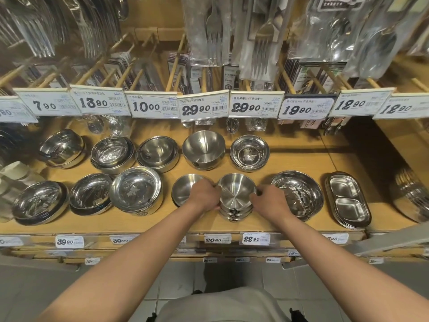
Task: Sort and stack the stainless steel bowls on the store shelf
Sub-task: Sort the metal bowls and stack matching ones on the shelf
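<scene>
A stack of bowls (236, 198) at the near middle of the shelf (301, 159) is gripped from both sides by the left hand (205, 195) and right hand (269, 201). Most piles appear sorted; the single bowl (185, 188) just left seems unstacked.

— What sort of place is it, from where you stand?

— A shop aisle. A pale wooden shelf (301, 163) runs across the middle of the frame, with a row of white price tags (153, 107) clipped along the rail above it.

— And higher up?

— Packaged cutlery (262, 43) hangs on wooden pegs (176, 63) across the top.

— The floor?

— Grey tiles (176, 282) at the bottom centre, under more price labels (255, 239) on the shelf's front edge.
</scene>
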{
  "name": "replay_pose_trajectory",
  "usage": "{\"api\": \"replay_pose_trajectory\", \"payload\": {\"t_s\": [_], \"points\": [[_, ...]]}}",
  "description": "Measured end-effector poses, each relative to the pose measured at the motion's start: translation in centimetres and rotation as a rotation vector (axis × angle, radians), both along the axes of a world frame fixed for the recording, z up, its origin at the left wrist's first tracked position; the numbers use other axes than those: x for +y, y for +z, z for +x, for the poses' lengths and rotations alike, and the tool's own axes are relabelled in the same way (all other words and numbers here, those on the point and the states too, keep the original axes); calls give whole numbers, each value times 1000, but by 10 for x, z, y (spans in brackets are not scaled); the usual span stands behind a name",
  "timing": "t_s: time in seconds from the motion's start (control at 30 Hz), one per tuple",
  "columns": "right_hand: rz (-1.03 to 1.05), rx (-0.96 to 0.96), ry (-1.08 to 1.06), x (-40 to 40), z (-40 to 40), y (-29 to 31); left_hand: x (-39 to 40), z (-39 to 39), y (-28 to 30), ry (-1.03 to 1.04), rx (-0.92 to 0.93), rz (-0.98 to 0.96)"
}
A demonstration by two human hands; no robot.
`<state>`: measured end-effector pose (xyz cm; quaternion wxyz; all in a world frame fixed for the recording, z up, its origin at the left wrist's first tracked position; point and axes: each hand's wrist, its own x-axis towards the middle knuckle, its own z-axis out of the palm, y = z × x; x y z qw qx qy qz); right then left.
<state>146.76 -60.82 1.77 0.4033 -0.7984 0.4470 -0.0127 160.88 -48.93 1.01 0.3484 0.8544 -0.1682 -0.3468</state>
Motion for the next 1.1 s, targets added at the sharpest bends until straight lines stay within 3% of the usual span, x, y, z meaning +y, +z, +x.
{"api": "replay_pose_trajectory", "payload": {"t_s": [0.53, 0.67, 0.9, 1.1], "points": [[3, 7, -6, 4, 0, 3, 5, 2, 3, 50, 188, -109], [18, 38, 15, 3, 1, 5, 22, 14, 13, -5, 48, -102], [14, 15, 10, 10, 5, 2, 85, 55, 13, 149, -71, -36], [108, -23, -43, 15, 3, 1, 89, 41, 1, -23, -138, 179]]}}
